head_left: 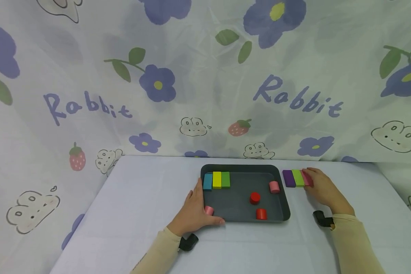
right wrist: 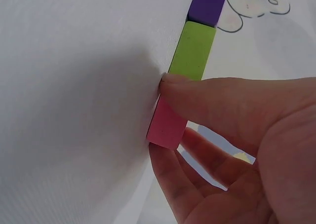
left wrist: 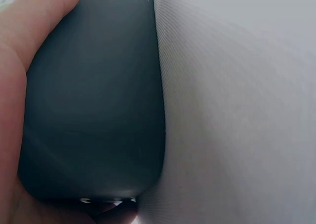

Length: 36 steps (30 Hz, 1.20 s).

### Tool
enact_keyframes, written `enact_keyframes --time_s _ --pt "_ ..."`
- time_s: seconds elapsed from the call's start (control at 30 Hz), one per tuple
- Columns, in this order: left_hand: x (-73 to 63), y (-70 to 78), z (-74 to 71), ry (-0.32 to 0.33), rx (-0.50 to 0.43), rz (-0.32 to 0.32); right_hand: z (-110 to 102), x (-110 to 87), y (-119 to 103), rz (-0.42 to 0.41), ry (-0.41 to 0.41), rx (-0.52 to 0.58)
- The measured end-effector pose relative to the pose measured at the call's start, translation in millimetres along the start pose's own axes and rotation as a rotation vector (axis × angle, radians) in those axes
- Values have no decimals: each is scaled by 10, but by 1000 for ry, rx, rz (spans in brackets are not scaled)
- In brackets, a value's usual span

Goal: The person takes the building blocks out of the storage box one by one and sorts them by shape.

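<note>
My left hand (head_left: 193, 213) rests against the near-left corner of a dark grey baking tray (head_left: 239, 219), its fingers straight along the left side and its thumb stretched along the front rim. In the left wrist view the tray's outer wall (left wrist: 98, 95) fills much of the picture. To the right of the tray, my right hand (head_left: 323, 190) pinches a pink block (right wrist: 168, 123) between thumb and fingers. That block ends a row with a lime green block (right wrist: 192, 49) and a purple block (right wrist: 208, 4). The thumb partly covers the pink block where it meets the lime one.
Inside the tray, blue (head_left: 207, 182), yellow (head_left: 217, 180) and green (head_left: 225, 180) blocks stand side by side at the back left. Two red cylinders (head_left: 255, 198) and two pink cylinders (head_left: 274, 187) are also in it. A patterned cloth (head_left: 198, 76) hangs behind the white table (head_left: 144, 198).
</note>
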<state>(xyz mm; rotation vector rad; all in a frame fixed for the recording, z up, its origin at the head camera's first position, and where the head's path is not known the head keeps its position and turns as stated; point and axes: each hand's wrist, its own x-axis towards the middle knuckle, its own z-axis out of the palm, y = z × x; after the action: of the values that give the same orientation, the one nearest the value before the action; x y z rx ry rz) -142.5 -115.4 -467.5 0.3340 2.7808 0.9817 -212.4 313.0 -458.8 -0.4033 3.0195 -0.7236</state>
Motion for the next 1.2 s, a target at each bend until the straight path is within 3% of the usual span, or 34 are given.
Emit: enact_keyframes --time_s 0.47,1.2 --pt "9 13 -10 15 -14 23 -68 -10 -54 45 23 10" --pt "5 -14 2 14 -8 24 -264 -85 -482 7 83 31"
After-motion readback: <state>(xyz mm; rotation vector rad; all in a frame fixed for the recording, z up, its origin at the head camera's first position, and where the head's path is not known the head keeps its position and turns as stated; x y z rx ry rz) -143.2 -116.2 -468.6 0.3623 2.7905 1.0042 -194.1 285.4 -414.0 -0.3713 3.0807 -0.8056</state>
